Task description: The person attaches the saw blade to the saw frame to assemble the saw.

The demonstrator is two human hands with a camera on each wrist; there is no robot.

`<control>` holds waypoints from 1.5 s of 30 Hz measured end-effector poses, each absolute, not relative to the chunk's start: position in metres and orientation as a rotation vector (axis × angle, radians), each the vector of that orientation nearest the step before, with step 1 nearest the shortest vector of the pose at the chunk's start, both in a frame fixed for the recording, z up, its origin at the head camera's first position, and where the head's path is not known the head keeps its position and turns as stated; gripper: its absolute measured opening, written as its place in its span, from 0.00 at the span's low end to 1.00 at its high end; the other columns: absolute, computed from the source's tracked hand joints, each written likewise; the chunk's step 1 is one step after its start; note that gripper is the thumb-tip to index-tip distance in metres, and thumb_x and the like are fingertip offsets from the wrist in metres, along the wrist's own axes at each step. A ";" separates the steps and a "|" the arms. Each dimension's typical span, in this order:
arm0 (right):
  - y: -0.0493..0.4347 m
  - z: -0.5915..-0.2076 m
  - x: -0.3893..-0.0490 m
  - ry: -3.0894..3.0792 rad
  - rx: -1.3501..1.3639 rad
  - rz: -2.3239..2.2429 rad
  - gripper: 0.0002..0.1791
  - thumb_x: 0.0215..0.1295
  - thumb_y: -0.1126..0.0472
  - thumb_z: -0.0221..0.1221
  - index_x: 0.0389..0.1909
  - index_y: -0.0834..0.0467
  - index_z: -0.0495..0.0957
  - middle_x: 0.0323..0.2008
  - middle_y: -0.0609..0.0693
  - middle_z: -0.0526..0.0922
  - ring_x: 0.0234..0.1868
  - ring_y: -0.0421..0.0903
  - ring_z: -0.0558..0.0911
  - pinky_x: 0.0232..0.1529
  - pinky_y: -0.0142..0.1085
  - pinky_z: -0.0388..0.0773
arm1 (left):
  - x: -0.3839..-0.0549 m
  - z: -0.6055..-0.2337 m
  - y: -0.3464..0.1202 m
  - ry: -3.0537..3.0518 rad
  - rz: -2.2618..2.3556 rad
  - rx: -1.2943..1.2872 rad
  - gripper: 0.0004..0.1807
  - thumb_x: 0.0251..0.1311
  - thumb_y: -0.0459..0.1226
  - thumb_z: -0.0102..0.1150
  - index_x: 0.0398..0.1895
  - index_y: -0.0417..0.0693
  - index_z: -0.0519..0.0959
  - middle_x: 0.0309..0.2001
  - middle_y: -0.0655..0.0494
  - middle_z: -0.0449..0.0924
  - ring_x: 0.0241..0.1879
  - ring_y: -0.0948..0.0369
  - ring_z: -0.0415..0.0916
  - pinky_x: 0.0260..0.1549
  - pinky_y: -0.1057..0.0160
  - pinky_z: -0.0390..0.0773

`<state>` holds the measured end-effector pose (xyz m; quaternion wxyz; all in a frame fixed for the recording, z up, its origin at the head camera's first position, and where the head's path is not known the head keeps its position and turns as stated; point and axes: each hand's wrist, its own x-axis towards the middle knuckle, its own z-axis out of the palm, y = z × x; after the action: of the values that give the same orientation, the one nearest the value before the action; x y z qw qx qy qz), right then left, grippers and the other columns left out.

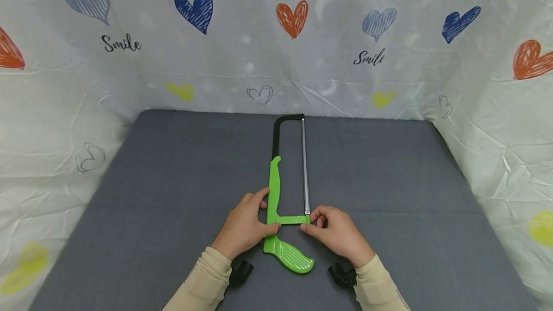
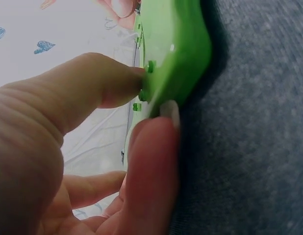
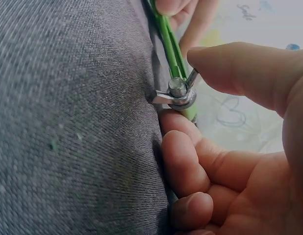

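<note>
A hacksaw [image 1: 274, 181] lies on the grey cloth, its black front bow [image 1: 276, 133] pointing away and its green handle [image 1: 294, 257] toward me. The silver blade [image 1: 305, 167] runs along its right side. My left hand [image 1: 244, 224] grips the green frame just above the handle, thumb on top and fingers around its left side. At the near end of the blade, my right hand [image 1: 339, 234] pinches a metal wing nut [image 3: 178, 99]. In the right wrist view the thumb touches one wing, with curled fingers close under the nut.
The grey cloth-covered table [image 1: 173, 167] extends around the saw. A white curtain [image 1: 242, 52] printed with hearts and "Smile" hangs behind and along both sides. Black wrist-camera mounts [image 1: 241, 273] sit under both wrists, near the saw handle.
</note>
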<state>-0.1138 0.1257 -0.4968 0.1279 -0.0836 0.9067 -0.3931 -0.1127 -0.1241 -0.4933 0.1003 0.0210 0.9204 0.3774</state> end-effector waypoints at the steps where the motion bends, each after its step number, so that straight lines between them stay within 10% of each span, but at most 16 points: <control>1: 0.126 -0.497 -0.114 2.634 -0.249 -1.147 0.12 0.67 0.48 0.75 0.35 0.49 0.84 0.26 0.43 0.77 0.26 0.40 0.72 0.30 0.33 0.68 | -0.113 -0.493 -0.124 2.721 1.115 0.060 0.50 0.57 0.44 0.82 0.83 0.48 0.67 0.53 0.50 0.78 0.37 0.59 0.76 0.37 0.60 0.80; 45: 0.135 -0.495 -0.117 2.547 -0.360 -1.199 0.03 0.72 0.64 0.68 0.41 0.54 0.85 0.29 0.43 0.78 0.23 0.36 0.70 0.30 0.31 0.67 | -0.113 -0.494 -0.124 2.717 1.122 0.039 0.51 0.56 0.45 0.81 0.82 0.47 0.67 0.53 0.50 0.78 0.37 0.59 0.75 0.35 0.60 0.78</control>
<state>-0.1170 0.1354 -0.4948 0.1512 -0.1255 0.8872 -0.4175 -0.1128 -0.1235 -0.4936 0.1008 0.0131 0.9195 0.3797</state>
